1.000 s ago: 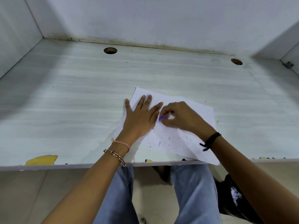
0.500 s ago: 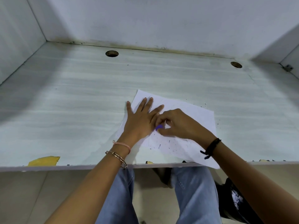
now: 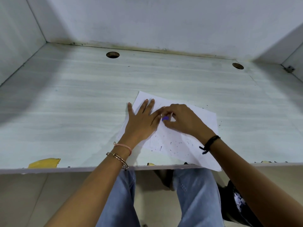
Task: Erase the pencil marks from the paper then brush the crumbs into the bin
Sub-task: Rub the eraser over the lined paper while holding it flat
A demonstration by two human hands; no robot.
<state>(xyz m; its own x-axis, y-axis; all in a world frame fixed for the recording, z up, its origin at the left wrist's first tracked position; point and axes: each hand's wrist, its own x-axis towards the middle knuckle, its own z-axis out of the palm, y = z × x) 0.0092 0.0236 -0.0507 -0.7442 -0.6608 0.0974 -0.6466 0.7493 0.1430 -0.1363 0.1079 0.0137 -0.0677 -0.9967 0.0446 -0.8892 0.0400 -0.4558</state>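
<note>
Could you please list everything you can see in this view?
desk: one, pale grey, across the view
holes: two, dark, near the desk's back edge
paper: one, white, on the desk, near corner past the front edge
eraser: one, purple, on the paper
crumbs: many, dark, scattered on the paper's near half
scrap: one, yellow, desk's front left edge
jeans: one pair, blue, below the desk
left hand: flat on the paper
right hand: pinching the eraser

Left hand flat on paper; right hand pinches purple eraser.
</note>
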